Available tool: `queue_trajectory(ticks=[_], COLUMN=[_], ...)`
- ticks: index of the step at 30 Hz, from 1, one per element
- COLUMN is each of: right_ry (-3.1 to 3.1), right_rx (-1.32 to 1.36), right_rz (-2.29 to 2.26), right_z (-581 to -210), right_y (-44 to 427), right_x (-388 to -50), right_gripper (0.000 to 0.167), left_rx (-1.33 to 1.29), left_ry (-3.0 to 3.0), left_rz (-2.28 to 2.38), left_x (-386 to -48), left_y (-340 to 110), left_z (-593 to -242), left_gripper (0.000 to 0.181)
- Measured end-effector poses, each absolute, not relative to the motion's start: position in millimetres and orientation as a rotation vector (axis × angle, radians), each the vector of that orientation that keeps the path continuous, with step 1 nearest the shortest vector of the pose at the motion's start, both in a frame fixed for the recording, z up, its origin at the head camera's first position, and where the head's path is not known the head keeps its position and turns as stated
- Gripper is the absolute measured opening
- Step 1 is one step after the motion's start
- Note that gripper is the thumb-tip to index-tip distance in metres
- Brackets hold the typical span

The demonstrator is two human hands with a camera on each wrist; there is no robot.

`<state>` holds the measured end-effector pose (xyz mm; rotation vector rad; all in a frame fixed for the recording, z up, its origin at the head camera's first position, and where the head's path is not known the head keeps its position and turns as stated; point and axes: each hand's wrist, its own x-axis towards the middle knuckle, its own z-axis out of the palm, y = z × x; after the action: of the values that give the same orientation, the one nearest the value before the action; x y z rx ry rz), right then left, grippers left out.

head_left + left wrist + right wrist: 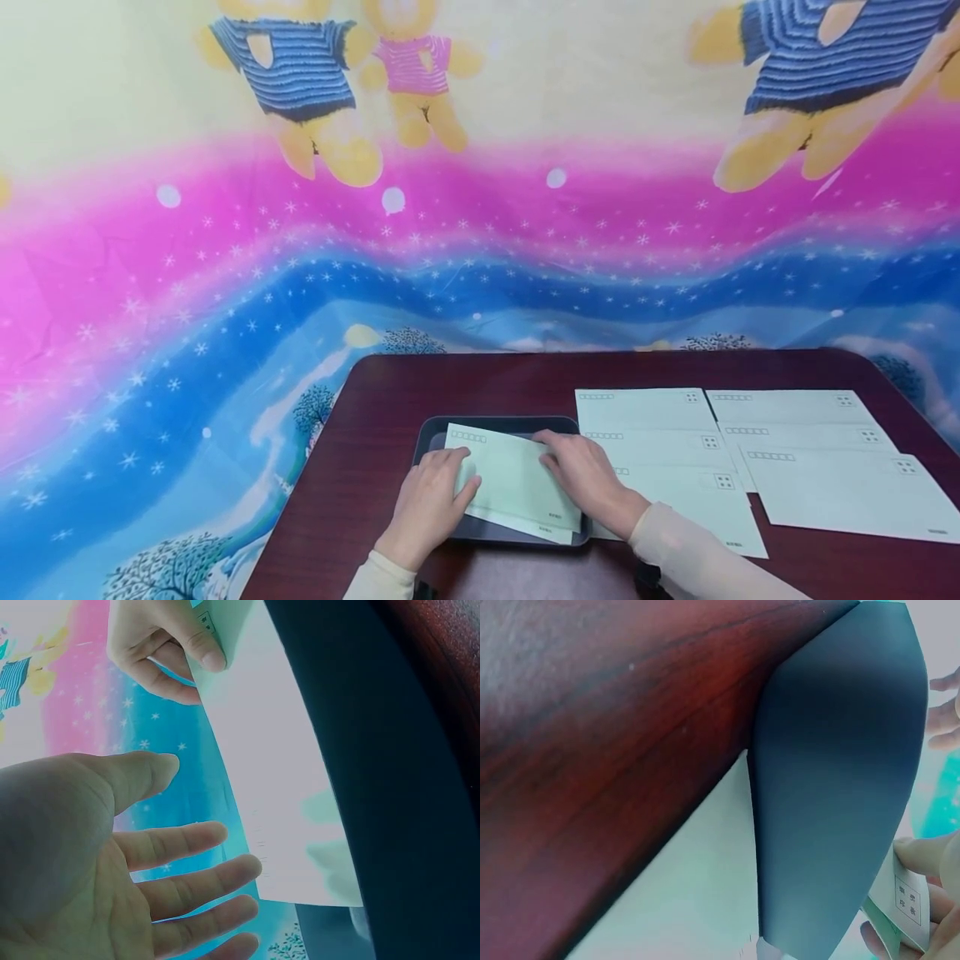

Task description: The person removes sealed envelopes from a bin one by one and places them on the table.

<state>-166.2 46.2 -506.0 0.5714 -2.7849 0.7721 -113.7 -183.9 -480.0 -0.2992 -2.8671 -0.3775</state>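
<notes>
A pale green envelope [513, 479] with printed postcode boxes lies tilted over a dark grey tray [502, 422]. Another envelope [543, 530] shows under its lower edge, inside the tray. My right hand [588, 477] pinches the top envelope near its right end; the right wrist view has the thumb above and fingers below its stamp corner [909, 904]. At the other end, my left hand [429, 504] is beside the envelope's left edge. Its fingers [191, 885] are spread and fairly straight in the left wrist view, holding nothing.
Right of the tray, several envelopes overlap in two columns, a nearer one [675, 508] and one farther right [847, 496]. They lie on a dark red-brown table [390, 392]. Behind the table hangs a printed curtain [480, 242] with bears and snowflakes.
</notes>
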Motion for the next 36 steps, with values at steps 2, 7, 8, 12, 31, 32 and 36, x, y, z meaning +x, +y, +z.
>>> queue_trajectory(ticks=[2,7,8,12,31,32,36], right_ry=[-2.781,-2.776,-2.777,-2.773,-2.649,-2.643,-2.612], right_rx=[0.568,0.566,0.564,0.550,0.505,0.504,0.500], right_rz=[0.778,0.783,0.783,0.793,1.052,1.063,1.092], right_z=[-505,-504,-503,-500,-481,-478,-468], right_y=[47,48,49,50,64,65,72], right_x=[-167,-170,-170,-170,-171,-171,-171], right_gripper=[0.025,0.025,0.025,0.025,0.023,0.024,0.023], left_rx=[-0.303,-0.308,-0.308,-0.304,-0.345,-0.345,-0.353], left_ry=[-2.864,-2.866,-2.869,-2.880,-2.856,-2.857,-2.854], left_rz=[-0.377,-0.385,-0.387,-0.390,-0.380,-0.386,-0.413], left_x=[-114,-116,-116,-117,-113,-112,-111], left_y=[-184,-183,-182,-181,-177,-177,-174], left_z=[-479,-477,-477,-476,-475,-475,-474], left_gripper=[0.038,0.038,0.038,0.039,0.040,0.040,0.039])
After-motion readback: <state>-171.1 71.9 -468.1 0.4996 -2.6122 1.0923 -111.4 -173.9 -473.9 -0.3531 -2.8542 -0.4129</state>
